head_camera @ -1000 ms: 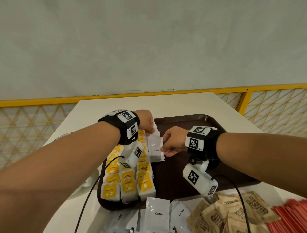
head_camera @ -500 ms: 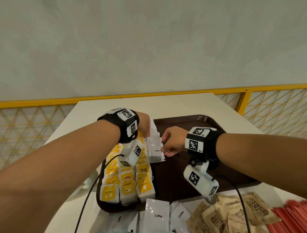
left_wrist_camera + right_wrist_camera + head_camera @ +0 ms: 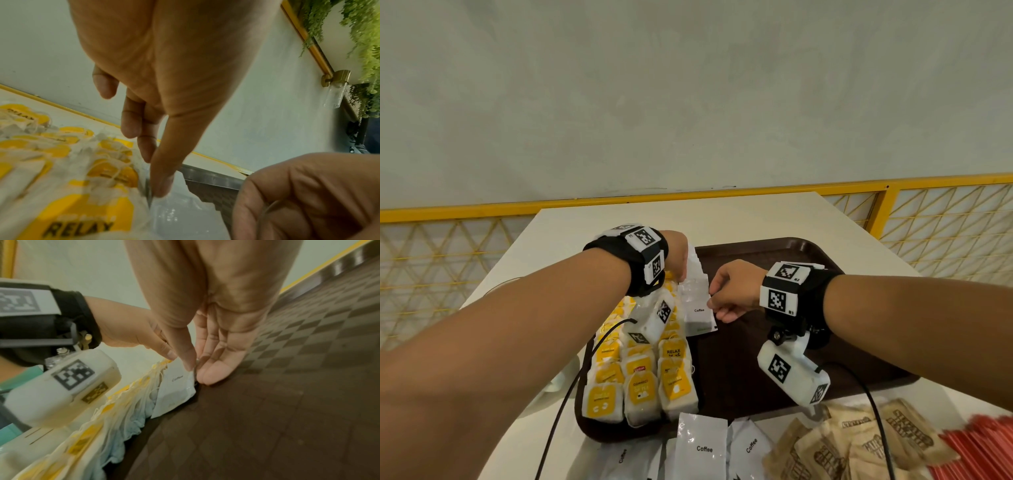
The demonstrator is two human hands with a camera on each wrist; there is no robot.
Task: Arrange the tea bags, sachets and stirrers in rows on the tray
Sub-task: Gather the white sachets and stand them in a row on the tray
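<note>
Coffee sachets [image 3: 697, 301] stand in an overlapping row mid-tray [image 3: 774, 359], beside the tea bags [image 3: 640, 373]; the left hand [image 3: 677, 253] has slid farther along, thumb and fingers pinching the row's left edge; the right hand [image 3: 732, 291] pinches the nearest sachet's right edge, squaring the row.

White table [image 3: 739, 219], yellow railing [image 3: 941, 181], plants [image 3: 366, 40]
</note>
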